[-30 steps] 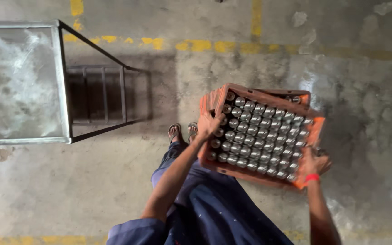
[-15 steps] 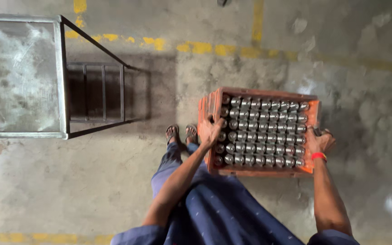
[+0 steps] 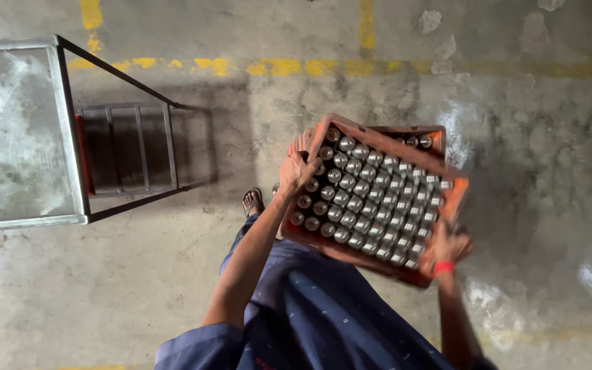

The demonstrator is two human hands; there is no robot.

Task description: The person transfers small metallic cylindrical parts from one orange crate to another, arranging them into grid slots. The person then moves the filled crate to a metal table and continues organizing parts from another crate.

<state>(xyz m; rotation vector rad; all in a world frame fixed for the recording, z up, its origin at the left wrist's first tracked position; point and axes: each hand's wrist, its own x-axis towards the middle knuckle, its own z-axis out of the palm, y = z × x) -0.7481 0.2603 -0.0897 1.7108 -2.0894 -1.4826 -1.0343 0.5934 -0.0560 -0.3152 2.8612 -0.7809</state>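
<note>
I hold an orange plastic crate (image 3: 351, 253) at waist height, tilted down to the right. It is packed with several rows of capped bottles (image 3: 371, 199) seen from above. My left hand (image 3: 299, 168) grips the crate's left rim. My right hand (image 3: 447, 248), with a red band at the wrist, grips the lower right corner. A second orange crate (image 3: 416, 133) shows just behind the held one. My sandalled foot (image 3: 253, 201) is visible on the concrete floor below.
A metal-framed table with a scuffed grey top (image 3: 8, 137) stands at the left, a slatted lower shelf (image 3: 131, 147) under it. Yellow painted lines (image 3: 296, 67) cross the concrete floor at the far side.
The crate has swung from level to tilted and shifted slightly right. My right hand has dropped lower on its corner. The view has shifted a little.
</note>
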